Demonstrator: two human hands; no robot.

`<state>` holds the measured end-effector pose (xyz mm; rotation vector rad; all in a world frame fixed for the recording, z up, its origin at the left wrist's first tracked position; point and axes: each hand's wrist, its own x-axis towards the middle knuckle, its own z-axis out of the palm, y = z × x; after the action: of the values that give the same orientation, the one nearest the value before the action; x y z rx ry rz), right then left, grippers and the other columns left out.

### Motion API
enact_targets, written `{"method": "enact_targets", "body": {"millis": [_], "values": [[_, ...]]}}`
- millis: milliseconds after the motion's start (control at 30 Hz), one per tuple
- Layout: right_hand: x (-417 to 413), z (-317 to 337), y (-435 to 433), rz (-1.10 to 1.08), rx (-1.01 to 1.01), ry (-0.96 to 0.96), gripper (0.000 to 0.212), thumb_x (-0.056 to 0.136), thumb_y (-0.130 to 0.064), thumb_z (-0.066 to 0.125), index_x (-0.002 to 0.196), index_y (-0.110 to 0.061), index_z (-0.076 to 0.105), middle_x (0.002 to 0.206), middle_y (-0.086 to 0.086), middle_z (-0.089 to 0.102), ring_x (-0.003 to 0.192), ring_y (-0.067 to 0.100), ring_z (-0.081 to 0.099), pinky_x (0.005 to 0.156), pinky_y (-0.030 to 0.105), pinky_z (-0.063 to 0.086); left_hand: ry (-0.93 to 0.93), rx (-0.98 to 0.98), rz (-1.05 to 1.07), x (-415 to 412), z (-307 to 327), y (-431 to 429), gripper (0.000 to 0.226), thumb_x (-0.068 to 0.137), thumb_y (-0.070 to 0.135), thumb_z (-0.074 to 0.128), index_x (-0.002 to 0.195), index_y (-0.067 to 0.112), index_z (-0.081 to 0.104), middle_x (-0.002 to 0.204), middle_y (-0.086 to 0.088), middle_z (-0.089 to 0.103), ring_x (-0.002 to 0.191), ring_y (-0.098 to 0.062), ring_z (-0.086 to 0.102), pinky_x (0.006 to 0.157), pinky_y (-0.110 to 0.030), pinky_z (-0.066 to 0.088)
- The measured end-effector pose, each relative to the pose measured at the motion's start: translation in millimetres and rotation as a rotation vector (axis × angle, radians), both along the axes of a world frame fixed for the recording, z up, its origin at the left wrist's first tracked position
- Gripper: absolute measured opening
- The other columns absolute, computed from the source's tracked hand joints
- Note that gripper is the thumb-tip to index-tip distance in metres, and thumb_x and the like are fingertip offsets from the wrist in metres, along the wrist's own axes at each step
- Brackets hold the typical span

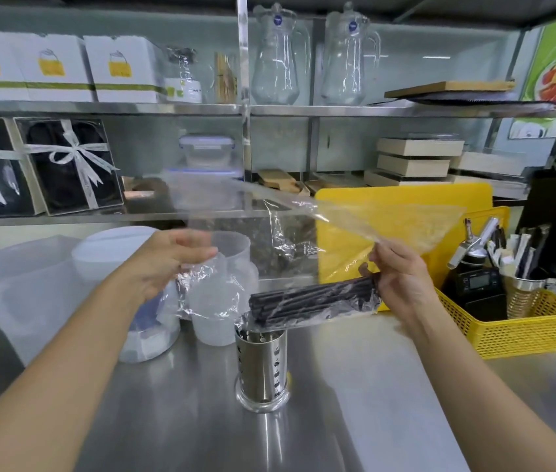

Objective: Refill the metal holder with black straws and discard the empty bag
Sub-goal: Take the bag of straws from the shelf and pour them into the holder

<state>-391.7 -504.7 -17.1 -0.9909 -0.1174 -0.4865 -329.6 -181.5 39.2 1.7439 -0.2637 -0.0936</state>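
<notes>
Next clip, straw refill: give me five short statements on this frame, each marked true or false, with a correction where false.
1. The right hand grips a bundle of black straws. True.
2. The metal holder lies on its side on the counter. False: it stands upright on the steel counter.
3. The left hand holds crumpled clear plastic bag. True.
4. The black straws stand upright inside the metal holder. False: they are held roughly level above it, partly in plastic.
5. The yellow basket sits left of the metal holder. False: it is to the right, beside the right hand.
</notes>
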Motion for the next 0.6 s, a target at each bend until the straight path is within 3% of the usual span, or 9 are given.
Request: {"method": "enact_targets", "body": {"millis": [67, 200, 267, 400, 600], "values": [[-2.4, -0.8, -2.3, -0.024, -0.021, 0.032, 0.003, 0.075, -0.006, 0.060, 0.073, -0.009, 0.060, 0.055, -0.003, 0.059, 0.056, 0.008, 0.058, 0.056, 0.028, 0.047, -0.106, 0.028, 0.052, 1.6, -5.1, -2.3, 0.007, 0.078, 0.016, 0.068, 0.083, 0.016, 0.072, 0.077, 0.004, 0.075, 0.074, -0.012, 0.059, 0.069, -0.025, 0.039], [-9.0, 5.7, -9.9, -0.184, -0.119, 0.036, 0.016, 0.054, -0.022, 0.076, 0.068, -0.018, 0.068, 0.058, -0.005, 0.066, 0.060, 0.010, 0.062, 0.060, 0.025, 0.047, -0.403, -0.181, 0.203, 1.3, 3.3, -5.7, 0.011, 0.086, 0.013, 0.060, 0.078, 0.016, 0.066, 0.059, 0.014, 0.071, 0.064, -0.002, 0.067, 0.064, -0.014, 0.050], [-9.0, 8.4, -11.3, -0.263, -0.228, 0.046, 0.013, 0.058, -0.023, 0.078, 0.066, -0.022, 0.069, 0.063, -0.005, 0.069, 0.071, 0.015, 0.064, 0.065, 0.025, 0.048, -0.495, -0.138, 0.214, 1.5, 7.8, -9.0, 0.014, 0.087, 0.012, 0.058, 0.077, 0.020, 0.065, 0.058, 0.017, 0.070, 0.061, 0.002, 0.066, 0.064, -0.011, 0.049], [-5.1, -3.2, -8.0, -0.319, -0.341, 0.165, 0.008, 0.074, -0.015, 0.073, 0.074, -0.019, 0.066, 0.075, 0.002, 0.070, 0.088, 0.023, 0.062, 0.079, 0.035, 0.042, -0.389, -0.115, 0.240, 7.8, -9.7, -7.5, 0.021, 0.085, 0.015, 0.061, 0.069, 0.026, 0.068, 0.062, 0.014, 0.072, 0.075, -0.014, 0.068, 0.080, -0.029, 0.051], [-0.4, -18.2, -4.6, -0.274, -0.236, 0.239, 0.005, 0.078, -0.013, 0.070, 0.076, -0.014, 0.065, 0.065, -0.004, 0.070, 0.068, 0.008, 0.067, 0.073, 0.032, 0.046, -0.234, -0.101, 0.230, 10.8, -16.8, -6.0, 0.014, 0.087, 0.018, 0.059, 0.077, 0.022, 0.067, 0.080, 0.001, 0.071, 0.072, -0.008, 0.068, 0.073, -0.022, 0.048]]}}
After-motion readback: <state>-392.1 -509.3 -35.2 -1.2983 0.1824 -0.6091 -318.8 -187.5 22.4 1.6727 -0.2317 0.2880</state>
